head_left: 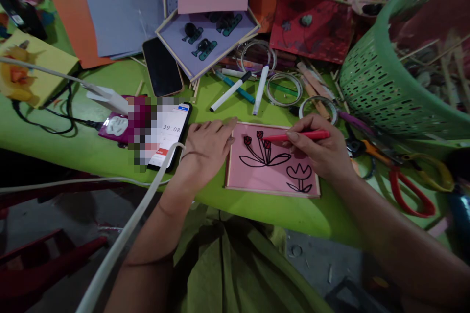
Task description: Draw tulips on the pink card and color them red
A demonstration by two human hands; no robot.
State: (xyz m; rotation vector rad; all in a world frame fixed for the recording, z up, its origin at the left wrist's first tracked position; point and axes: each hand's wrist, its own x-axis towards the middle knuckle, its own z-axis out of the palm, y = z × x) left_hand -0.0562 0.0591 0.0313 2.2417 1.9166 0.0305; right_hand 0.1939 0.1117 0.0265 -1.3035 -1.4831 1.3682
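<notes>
A pink card point(264, 176) with a thin pale wooden border lies in front of me, drawn with black-outlined flowers; the small buds at its upper left are coloured red. My right hand point(319, 149) is closed around a red marker point(304, 135), its tip close to these buds. The larger tulip outline point(299, 173) at the lower right has no red in it. My left hand point(207, 149) lies flat with fingers extended, its fingertips at the card's left edge. Beside it is a lit phone point(172, 129) showing a timer.
Markers point(231, 92), rolls of tape point(284, 89) and a dark-screened phone point(162, 67) lie behind the card. At the right stand a green perforated basket point(389, 78) and red-handled scissors point(411, 195). A white cable point(128, 230) crosses near my left arm.
</notes>
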